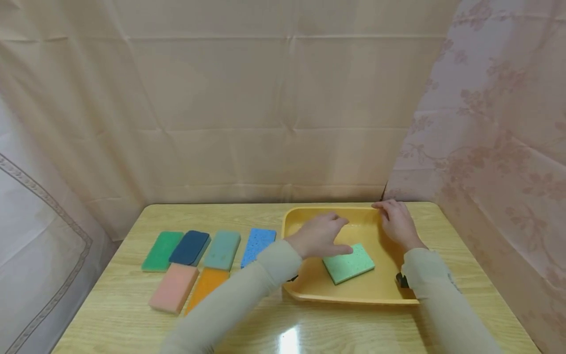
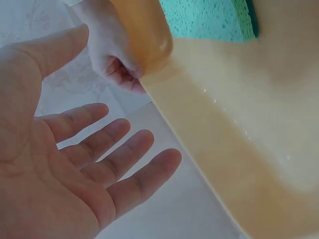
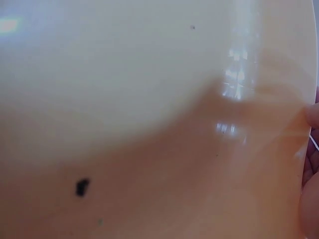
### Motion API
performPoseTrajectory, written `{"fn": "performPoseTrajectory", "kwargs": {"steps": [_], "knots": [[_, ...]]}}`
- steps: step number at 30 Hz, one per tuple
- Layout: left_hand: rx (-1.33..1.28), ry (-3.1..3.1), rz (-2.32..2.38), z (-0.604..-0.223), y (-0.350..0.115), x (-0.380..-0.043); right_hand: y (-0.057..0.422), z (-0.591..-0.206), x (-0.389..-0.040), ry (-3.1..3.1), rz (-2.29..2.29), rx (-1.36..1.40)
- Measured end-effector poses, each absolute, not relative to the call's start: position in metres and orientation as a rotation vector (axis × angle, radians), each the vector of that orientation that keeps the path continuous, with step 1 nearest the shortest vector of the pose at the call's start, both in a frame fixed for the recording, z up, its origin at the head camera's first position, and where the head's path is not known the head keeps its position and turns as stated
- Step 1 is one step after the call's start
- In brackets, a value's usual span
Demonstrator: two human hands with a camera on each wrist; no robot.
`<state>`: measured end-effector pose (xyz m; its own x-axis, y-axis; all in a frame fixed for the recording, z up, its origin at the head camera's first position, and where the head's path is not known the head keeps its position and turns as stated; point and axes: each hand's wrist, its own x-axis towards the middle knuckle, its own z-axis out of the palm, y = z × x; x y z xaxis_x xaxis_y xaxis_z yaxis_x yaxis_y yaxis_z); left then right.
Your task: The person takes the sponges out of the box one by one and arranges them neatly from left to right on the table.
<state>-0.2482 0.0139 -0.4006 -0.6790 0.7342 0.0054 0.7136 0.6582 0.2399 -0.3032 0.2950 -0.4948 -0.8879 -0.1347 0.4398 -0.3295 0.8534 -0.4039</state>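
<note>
A shallow yellow plastic tray [image 1: 367, 290] stands on the right half of the table. Inside it lies a light green sponge [image 1: 349, 264] with a darker underside, its top corner also visible in the left wrist view. My left hand [image 1: 323, 236] hovers over the tray's left part, fingers spread and holding nothing; its palm shows in the left wrist view. At the tray's far right corner, my right hand [image 1: 399, 223] grips the rim. The right wrist view shows the tray's inner surface [image 3: 149, 74], with only part of that hand [image 3: 310, 204] at the edge.
Left of the tray lie a blue sponge [image 1: 258, 243], a grey-green sponge [image 1: 222, 250], a dark blue sponge [image 1: 190, 247] and a green sponge [image 1: 162, 251]. Nearer are a pink sponge [image 1: 174, 287] and an orange sponge [image 1: 207, 285], partly behind my left sleeve. Curtains [image 1: 265, 123] surround the table.
</note>
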Motion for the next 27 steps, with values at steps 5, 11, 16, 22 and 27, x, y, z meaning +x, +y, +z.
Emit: {"fn": "performPoseTrajectory", "kwargs": {"steps": [5, 11, 16, 22, 27], "knots": [[1.204, 2.738, 0.293, -0.411, 0.029, -0.252, 0.294, -0.496, -0.303, -2.611, 0.673, 0.351], [1.089, 2.693, 0.215, -0.423, 0.042, -0.253, 0.294, -0.496, -0.303, -2.609, 0.669, 0.350], [1.044, 2.684, 0.127, -0.432, 0.048, -0.255, 0.295, -0.495, -0.304, -2.616, 0.667, 0.343], [1.018, 2.669, 0.070, -0.441, 0.052, -0.256, 0.295, -0.494, -0.303, -2.613, 0.665, 0.349], [1.014, 2.660, 0.066, -0.441, 0.053, -0.254, 0.293, -0.494, -0.302, -2.608, 0.667, 0.354]]}}
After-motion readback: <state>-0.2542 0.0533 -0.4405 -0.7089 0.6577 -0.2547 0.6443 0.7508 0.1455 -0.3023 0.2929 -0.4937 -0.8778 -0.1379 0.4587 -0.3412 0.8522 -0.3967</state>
